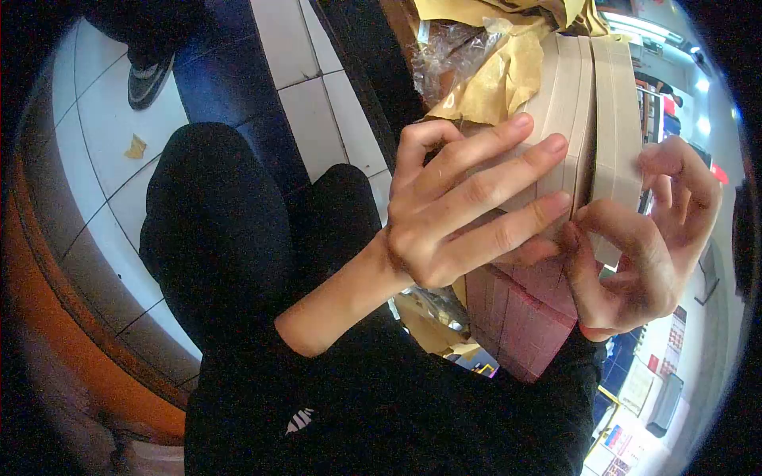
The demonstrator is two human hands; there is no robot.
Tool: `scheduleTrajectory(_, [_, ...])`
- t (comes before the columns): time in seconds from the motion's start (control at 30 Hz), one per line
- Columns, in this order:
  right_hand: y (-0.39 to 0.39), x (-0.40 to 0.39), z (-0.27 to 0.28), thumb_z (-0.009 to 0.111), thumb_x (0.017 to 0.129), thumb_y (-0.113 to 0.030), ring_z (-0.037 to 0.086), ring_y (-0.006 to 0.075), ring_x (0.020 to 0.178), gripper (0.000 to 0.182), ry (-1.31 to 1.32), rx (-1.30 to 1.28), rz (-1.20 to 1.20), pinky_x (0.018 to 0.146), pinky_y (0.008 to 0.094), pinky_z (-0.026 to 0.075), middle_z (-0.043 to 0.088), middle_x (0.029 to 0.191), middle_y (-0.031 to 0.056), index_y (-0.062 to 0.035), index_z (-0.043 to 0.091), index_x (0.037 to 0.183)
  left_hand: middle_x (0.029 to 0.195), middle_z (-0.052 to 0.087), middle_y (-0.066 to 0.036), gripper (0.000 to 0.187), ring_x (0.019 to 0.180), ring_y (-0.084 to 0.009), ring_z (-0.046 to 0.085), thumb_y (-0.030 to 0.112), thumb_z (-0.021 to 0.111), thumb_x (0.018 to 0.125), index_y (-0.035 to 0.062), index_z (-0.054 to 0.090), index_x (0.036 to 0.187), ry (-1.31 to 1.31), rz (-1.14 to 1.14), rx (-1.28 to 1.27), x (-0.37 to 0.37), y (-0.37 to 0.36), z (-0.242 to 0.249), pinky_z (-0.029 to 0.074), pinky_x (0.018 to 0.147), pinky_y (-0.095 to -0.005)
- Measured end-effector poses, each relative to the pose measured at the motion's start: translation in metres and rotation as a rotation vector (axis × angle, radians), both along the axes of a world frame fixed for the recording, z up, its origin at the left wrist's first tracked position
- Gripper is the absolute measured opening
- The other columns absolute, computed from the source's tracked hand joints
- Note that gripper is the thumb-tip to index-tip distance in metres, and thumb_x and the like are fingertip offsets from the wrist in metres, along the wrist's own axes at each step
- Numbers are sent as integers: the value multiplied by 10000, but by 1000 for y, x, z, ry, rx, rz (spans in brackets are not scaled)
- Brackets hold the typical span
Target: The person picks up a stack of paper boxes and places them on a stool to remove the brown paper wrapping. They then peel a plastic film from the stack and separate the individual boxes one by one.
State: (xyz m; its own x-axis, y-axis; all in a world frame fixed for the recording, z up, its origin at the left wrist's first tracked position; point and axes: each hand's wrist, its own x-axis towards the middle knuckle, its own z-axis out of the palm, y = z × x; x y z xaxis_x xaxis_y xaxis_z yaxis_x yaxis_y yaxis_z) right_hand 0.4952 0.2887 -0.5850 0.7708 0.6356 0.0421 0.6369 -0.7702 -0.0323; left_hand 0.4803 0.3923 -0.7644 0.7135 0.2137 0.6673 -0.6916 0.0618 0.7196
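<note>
A long block of cream paper stacks (573, 75) lies before me, its edges finely lined and a dark gap running between two stacks. My left hand (460, 206) rests against the near side, fingers stretched out and apart, with the thumb partly hidden below. On the other side, my right hand (643, 246) pinches with thumb and index finger at the stack's edge by the gap. What lies between those fingertips is hidden. Below both hands is a pinkish-red stack (516, 325), touching the cream ones.
Torn brown wrapping paper (496, 79) and crumpled clear plastic (452, 59) lie at the far end of the stacks. My dark-clothed knees (214, 198) are at left. Another person's shoe (151, 83) stands on the tiled floor near a paper scrap (135, 147).
</note>
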Motion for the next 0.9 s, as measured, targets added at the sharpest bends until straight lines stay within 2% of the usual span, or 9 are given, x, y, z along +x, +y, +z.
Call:
scheduleTrajectory(0.57, [4,0,-1,684,422,-39,525,327,979,347,-5,-22,-33,783,443,495,428,1109,214,-54,657,768,1177,659,-100,273,1082,-263,617,326,666,798,159,705,1010,-5,17,7,1,0,0,411,772,-352])
scheduleTrajectory(0.77, [2,0,2,662,450,-26,529,352,1017,332,1,-36,-42,813,456,495,426,1141,237,-57,662,781,1182,657,-100,270,1085,-263,615,321,673,796,161,705,1012,-3,17,26,0,1,0,414,779,-355])
scheduleTrajectory(0.9, [0,5,-1,656,503,-34,525,371,1055,300,-16,2,51,838,461,492,419,1187,265,-51,663,801,1181,657,-100,263,1084,-263,615,316,680,794,163,705,1007,3,9,18,0,1,0,414,780,-355])
